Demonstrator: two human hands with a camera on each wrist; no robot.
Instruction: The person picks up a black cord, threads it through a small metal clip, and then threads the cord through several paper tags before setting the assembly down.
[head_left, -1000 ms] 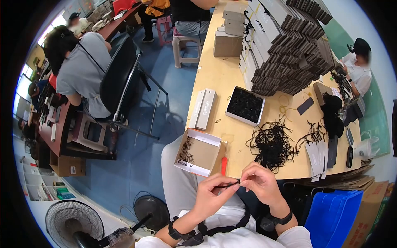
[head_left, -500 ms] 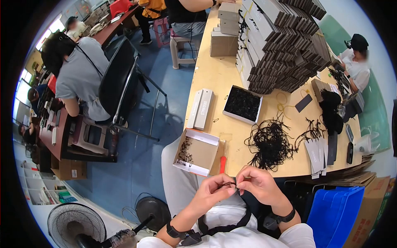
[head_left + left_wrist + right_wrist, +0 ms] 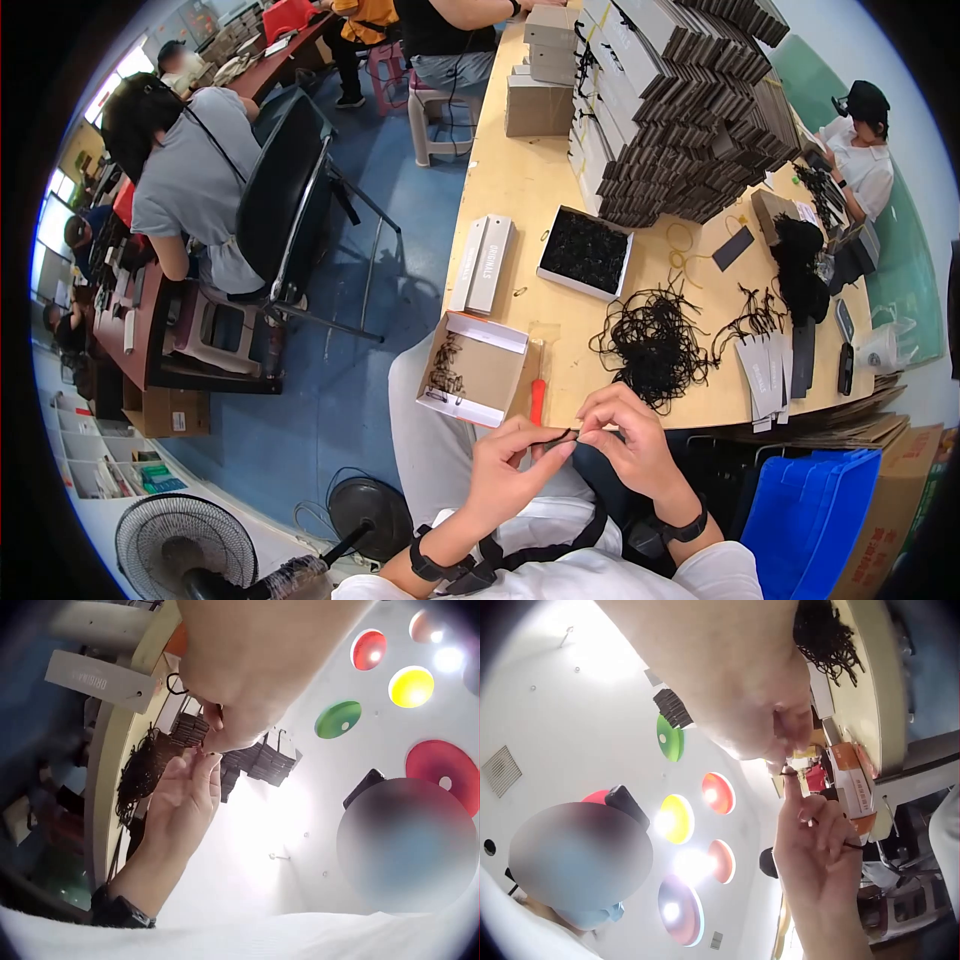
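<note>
In the head view both hands meet over the person's lap, just in front of the table edge. The left hand (image 3: 508, 468) pinches a thin black cord (image 3: 558, 438) between thumb and forefinger. Fingertips of the right hand (image 3: 632, 442) pinch the cord at its other end, almost touching the left fingertips. A loop of the cord (image 3: 175, 684) hangs beside the left hand in the left wrist view. From the right wrist side, more of the cord (image 3: 851, 846) comes out past the left hand's curled fingers. The small piece between the fingertips is mostly hidden.
An open box (image 3: 478, 368) with small metal pins stands at the table edge, beside a red-handled tool (image 3: 537, 402). Loose black cords (image 3: 655, 350) lie heaped ahead. Beyond are a box of black pieces (image 3: 585, 252), grey tags (image 3: 485, 265) and tall tag stacks (image 3: 690, 130).
The hands stay together and shift slightly. The cord was bowed up in a loop half a second ago and now lies flatter between the fingertips. The head view has swung slightly.
</note>
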